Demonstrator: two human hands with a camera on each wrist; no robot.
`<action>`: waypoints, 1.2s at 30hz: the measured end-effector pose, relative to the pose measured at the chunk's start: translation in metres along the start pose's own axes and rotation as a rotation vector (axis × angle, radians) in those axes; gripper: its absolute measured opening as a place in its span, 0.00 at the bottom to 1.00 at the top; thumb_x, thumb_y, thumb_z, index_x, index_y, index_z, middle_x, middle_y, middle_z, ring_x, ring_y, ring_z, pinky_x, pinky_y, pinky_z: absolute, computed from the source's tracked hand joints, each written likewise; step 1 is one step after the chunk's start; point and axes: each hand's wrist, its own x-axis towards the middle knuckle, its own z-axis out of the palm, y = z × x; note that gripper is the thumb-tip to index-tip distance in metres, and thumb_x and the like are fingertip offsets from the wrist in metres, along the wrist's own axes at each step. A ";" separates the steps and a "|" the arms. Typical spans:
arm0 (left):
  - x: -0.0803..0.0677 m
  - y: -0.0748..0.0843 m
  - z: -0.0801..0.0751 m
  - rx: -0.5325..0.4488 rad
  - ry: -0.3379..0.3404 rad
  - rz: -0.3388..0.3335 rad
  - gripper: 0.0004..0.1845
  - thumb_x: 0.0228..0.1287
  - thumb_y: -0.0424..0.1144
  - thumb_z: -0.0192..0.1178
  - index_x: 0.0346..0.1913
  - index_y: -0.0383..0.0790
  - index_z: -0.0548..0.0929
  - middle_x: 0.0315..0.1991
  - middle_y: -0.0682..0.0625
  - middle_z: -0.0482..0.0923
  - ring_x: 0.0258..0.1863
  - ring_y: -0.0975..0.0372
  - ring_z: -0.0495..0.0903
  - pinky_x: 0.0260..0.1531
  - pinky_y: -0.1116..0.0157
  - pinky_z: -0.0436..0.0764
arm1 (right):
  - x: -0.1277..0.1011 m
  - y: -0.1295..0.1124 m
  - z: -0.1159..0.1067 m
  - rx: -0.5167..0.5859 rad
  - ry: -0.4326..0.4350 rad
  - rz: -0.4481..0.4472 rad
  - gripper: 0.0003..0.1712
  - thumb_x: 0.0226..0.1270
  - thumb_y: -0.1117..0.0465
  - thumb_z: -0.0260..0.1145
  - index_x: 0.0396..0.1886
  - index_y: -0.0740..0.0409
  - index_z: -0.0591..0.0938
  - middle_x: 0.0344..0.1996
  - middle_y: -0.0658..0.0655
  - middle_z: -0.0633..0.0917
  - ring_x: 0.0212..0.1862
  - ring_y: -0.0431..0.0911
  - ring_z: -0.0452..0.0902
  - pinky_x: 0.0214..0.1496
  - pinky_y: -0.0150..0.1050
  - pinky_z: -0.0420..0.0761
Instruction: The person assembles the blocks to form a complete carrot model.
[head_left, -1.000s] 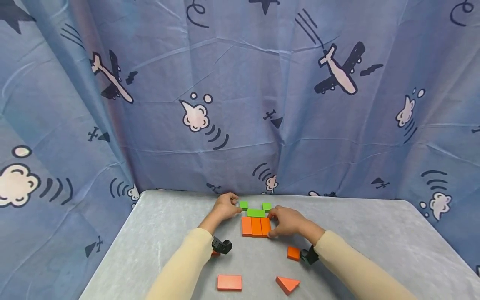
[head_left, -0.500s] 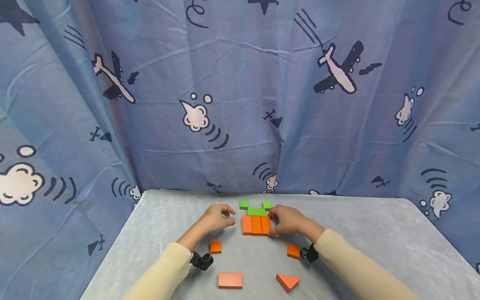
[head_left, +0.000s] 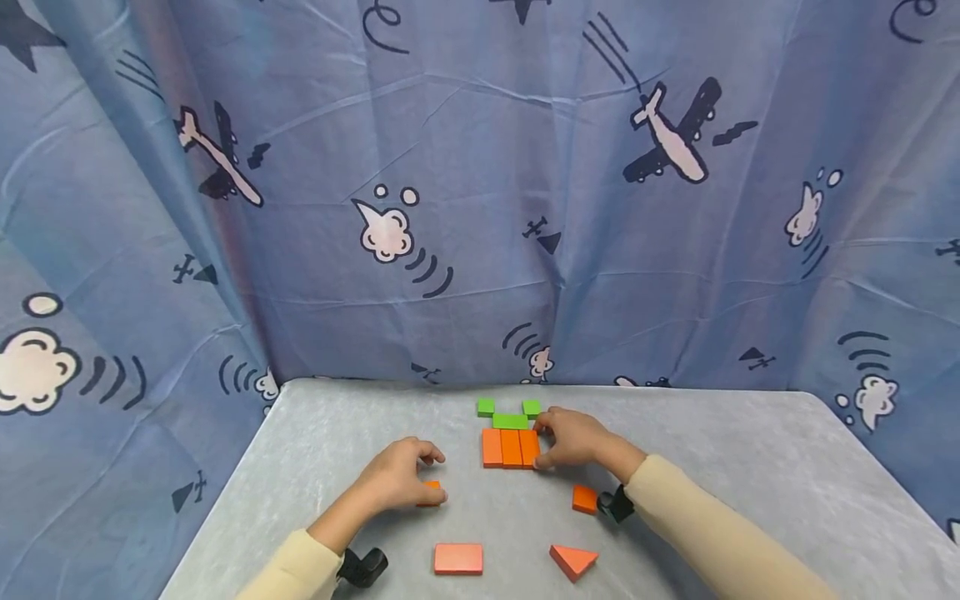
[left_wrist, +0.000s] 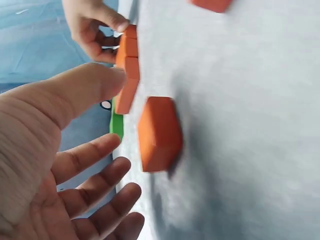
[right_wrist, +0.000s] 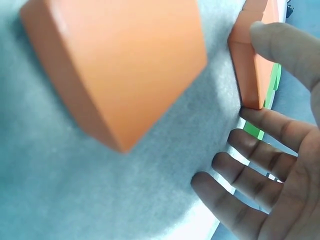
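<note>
My left hand [head_left: 393,477], fingers spread, hovers over a small orange block [left_wrist: 161,132]. The left wrist view shows a gap between fingers and block. On the right, my hand [head_left: 576,437] pinches the rightmost orange block [head_left: 528,447] by its two ends, thumb at the near end and index finger at the far one. That block stands flush in a row with two more orange blocks [head_left: 502,448]. Against the row's far side lies a green bar [head_left: 511,422], with one small green block [head_left: 486,407] past its left end and another [head_left: 531,407] past its right.
Another small orange block [head_left: 584,499] lies by the right wrist's black camera [head_left: 617,505]. Closer to me are a reddish rectangular block [head_left: 458,559] and a reddish triangular block [head_left: 574,562]. A blue patterned curtain [head_left: 480,208] hangs behind the grey-white tabletop [head_left: 697,467].
My left hand has moved from the green blocks down and left to the small orange block. The right hand has stayed at the row's right end.
</note>
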 end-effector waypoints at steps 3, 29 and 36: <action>-0.007 -0.005 0.002 0.066 0.017 0.007 0.22 0.39 0.47 0.75 0.42 0.47 0.85 0.41 0.52 0.80 0.42 0.58 0.78 0.42 0.57 0.77 | 0.001 -0.001 0.000 0.007 -0.004 0.007 0.26 0.44 0.48 0.78 0.44 0.52 0.82 0.35 0.48 0.79 0.37 0.43 0.72 0.46 0.44 0.76; -0.018 -0.019 0.007 0.049 0.040 0.005 0.15 0.40 0.37 0.71 0.36 0.50 0.83 0.33 0.57 0.76 0.32 0.65 0.73 0.31 0.67 0.71 | -0.001 -0.003 -0.004 0.027 -0.020 -0.023 0.30 0.45 0.49 0.78 0.48 0.56 0.83 0.38 0.51 0.81 0.39 0.44 0.74 0.49 0.46 0.77; -0.016 -0.014 0.008 0.065 0.017 -0.004 0.15 0.40 0.37 0.71 0.36 0.50 0.83 0.34 0.58 0.76 0.32 0.66 0.71 0.32 0.66 0.72 | -0.001 -0.001 -0.005 0.044 -0.013 -0.015 0.30 0.43 0.50 0.79 0.49 0.52 0.83 0.40 0.51 0.83 0.41 0.43 0.75 0.50 0.46 0.78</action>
